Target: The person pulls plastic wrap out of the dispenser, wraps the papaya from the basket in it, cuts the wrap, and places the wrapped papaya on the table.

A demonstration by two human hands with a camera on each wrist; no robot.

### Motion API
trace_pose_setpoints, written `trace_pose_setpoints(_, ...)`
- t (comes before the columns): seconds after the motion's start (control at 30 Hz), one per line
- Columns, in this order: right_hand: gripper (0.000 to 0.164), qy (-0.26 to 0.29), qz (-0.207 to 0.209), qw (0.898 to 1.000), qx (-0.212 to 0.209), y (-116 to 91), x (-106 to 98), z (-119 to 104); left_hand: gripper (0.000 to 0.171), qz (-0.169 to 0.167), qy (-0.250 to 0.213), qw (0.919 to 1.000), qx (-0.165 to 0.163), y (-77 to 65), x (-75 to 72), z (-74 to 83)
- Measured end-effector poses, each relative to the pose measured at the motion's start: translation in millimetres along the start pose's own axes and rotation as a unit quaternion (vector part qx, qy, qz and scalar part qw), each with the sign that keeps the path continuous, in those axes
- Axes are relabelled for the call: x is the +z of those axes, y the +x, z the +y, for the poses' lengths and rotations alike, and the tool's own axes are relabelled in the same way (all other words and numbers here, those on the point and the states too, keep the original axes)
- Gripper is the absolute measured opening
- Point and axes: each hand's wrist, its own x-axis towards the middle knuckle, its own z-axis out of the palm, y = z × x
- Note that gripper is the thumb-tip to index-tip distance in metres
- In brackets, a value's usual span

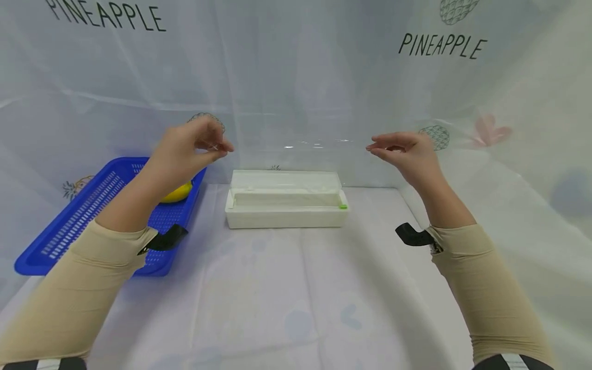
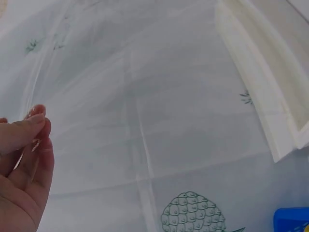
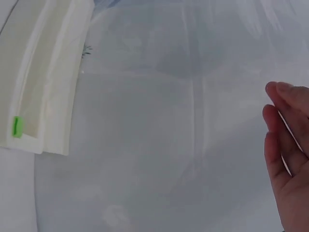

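Observation:
A sheet of clear cling film stretches between the hands, showing mostly as small glints. My left hand pinches one end of it between thumb and fingers. In the left wrist view, the gathered film edge runs up from those fingertips. My right hand pinches the other end, raised at about the same height. Below and between the hands is a white cling film dispenser box, its lid tipped back. A green slide cutter sits at the box's right end.
A blue perforated basket stands on the left, partly behind the left forearm, with a yellow fruit-like item inside. A printed cloth backdrop hangs behind the box. The white cloth-covered table spreads out in front.

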Motion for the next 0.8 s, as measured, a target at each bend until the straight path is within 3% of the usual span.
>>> trace_pose_setpoints(0.13,0.013,0.121,0.002,0.993,0.013,-13,-5,5,0.032,0.006,-0.021,0.9992,-0.035,-15.7,0.4,1.3)
trace_pose_setpoints(0.27,0.008,0.244,-0.026,0.969,-0.039,-25,-7,11,0.024,0.014,-0.05,0.9969,-0.058,-30.7,0.1,-1.0)
trace_pose_setpoints(0.37,0.005,0.278,-0.049,0.957,-0.072,-33,-9,15,0.017,0.012,-0.063,0.9919,-0.109,-41.9,-1.7,-2.7)
trace_pose_setpoints(0.43,0.004,0.28,-0.065,0.954,-0.087,-39,-9,17,0.016,0.002,-0.064,0.9871,-0.147,-49.7,-3.5,-3.6)
trace_pose_setpoints(0.53,0.015,0.264,-0.12,0.949,-0.12,-47,-1,23,0.017,-0.014,-0.068,0.9825,-0.173,-59.3,-4.9,-2.5)
trace_pose_setpoints(0.7,0.061,0.171,-0.205,0.949,-0.165,-67,36,30,0.017,-0.023,-0.065,0.9851,-0.158,-65.3,-4.5,4.3)
trace_pose_setpoints(0.8,0.073,0.12,-0.23,0.95,-0.175,-82,60,30,0.017,-0.021,-0.067,0.9866,-0.147,-66.8,-5.0,9.0)
